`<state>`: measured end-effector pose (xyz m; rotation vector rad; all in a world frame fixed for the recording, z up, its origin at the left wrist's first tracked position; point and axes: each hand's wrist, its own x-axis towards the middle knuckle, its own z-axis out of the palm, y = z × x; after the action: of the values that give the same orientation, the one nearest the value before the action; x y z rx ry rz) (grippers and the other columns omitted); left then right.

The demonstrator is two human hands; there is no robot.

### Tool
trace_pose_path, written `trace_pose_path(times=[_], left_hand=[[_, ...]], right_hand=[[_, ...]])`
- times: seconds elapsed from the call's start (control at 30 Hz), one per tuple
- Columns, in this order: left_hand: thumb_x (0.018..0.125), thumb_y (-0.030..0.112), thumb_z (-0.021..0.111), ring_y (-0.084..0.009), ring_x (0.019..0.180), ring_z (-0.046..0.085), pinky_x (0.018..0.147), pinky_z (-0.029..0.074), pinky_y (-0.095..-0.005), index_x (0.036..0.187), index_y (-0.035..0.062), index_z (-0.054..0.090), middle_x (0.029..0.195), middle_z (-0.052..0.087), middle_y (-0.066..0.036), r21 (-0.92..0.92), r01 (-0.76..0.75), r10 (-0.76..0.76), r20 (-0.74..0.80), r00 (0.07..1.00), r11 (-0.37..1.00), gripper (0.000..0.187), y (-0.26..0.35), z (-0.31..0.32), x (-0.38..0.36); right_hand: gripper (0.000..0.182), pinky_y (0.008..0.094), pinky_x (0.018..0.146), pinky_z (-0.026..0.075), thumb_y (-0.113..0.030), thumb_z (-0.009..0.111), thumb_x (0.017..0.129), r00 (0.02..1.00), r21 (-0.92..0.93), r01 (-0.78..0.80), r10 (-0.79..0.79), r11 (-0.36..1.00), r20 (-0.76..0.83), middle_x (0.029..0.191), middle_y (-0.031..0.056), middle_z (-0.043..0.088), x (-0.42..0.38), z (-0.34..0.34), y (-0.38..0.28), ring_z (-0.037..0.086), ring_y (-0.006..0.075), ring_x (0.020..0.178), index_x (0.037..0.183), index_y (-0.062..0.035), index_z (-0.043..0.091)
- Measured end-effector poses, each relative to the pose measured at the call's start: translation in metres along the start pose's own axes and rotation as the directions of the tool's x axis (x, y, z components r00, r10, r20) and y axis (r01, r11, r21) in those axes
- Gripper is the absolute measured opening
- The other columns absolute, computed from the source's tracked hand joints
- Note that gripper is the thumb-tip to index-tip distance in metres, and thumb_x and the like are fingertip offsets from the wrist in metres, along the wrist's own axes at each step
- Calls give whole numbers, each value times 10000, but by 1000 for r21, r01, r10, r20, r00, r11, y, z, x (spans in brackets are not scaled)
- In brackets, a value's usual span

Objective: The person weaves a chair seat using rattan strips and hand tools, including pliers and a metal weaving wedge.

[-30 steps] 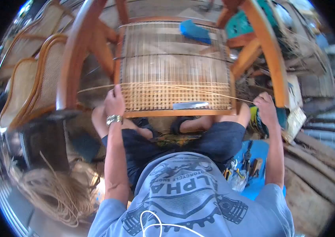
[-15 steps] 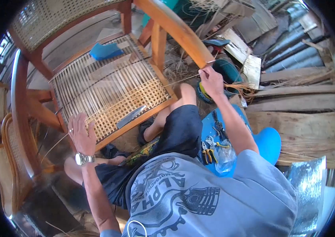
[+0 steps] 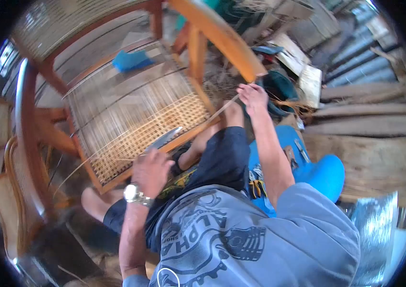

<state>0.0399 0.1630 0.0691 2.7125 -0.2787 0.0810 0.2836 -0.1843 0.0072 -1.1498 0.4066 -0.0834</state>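
A wooden armchair frame with a part-woven cane seat (image 3: 164, 114) stands in front of me; the weave is dense near the front rail, with long parallel strands behind. My right hand (image 3: 254, 98), beside the end of the armrest (image 3: 248, 64), pinches a cane strand (image 3: 227, 106) that slants down to the seat's right side. Over the front rail (image 3: 184, 144), my left hand (image 3: 151, 171) is smeared by motion, its fingers near a flat metal blade (image 3: 164, 137) lying on the weave. Another loose strand (image 3: 76, 170) sticks out past the seat's left corner.
A blue piece (image 3: 132, 60) rests on the back of the seat. Pliers (image 3: 257, 188) and other tools lie on a blue plastic seat (image 3: 325, 177) at my right. A dark green bucket (image 3: 279, 86) stands near the armrest, with wood scraps behind. Cane-backed chairs (image 3: 19, 201) stand left.
My left hand has moved right from the seat's left front corner towards the blade. My right hand has shifted slightly down and left, still pinching a strand.
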Motion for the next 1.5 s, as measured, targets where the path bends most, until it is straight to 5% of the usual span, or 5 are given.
trace_pose_path(times=[0.3,0.57,0.67,0.9,1.5], left_hand=[[804,180,789,-337,1220,554,1034,447,-444,1067,33,676,1174,646,-136,-481,158,-336,-311,889,862,322,-14,-47,-45],[989,146,609,-158,963,646,835,516,-307,1199,15,628,1105,690,-110,-516,568,-708,-684,178,641,249,-259,-41,-117],[993,151,594,-148,876,646,788,518,-294,1228,6,611,1034,702,-87,213,572,-294,-688,663,792,276,-314,-52,-96],[948,51,573,-101,842,625,758,510,-288,1172,21,648,988,704,4,-770,450,-730,-30,683,453,238,-369,-49,-52],[1018,268,548,-173,817,627,759,472,-333,997,38,689,851,671,-101,-198,573,-606,-237,759,795,270,-395,-128,-97]], right_hand=[[147,258,756,469,-123,675,937,863,-709,459,-80,536,499,881,28,670,-64,71,44,593,93,834,1021,-9,713],[156,236,670,466,-158,720,893,685,-620,587,88,521,723,782,28,650,-137,180,72,589,101,704,912,-5,698],[144,236,566,444,-151,683,917,605,-599,661,151,452,782,695,20,621,-168,223,87,545,82,595,852,-23,674],[134,252,520,436,-135,645,925,593,-601,593,215,536,776,635,22,610,-211,255,120,541,63,564,851,-28,676],[142,245,551,437,-162,665,927,694,-711,413,309,569,651,672,-8,620,-194,264,135,533,46,602,896,-25,685]])
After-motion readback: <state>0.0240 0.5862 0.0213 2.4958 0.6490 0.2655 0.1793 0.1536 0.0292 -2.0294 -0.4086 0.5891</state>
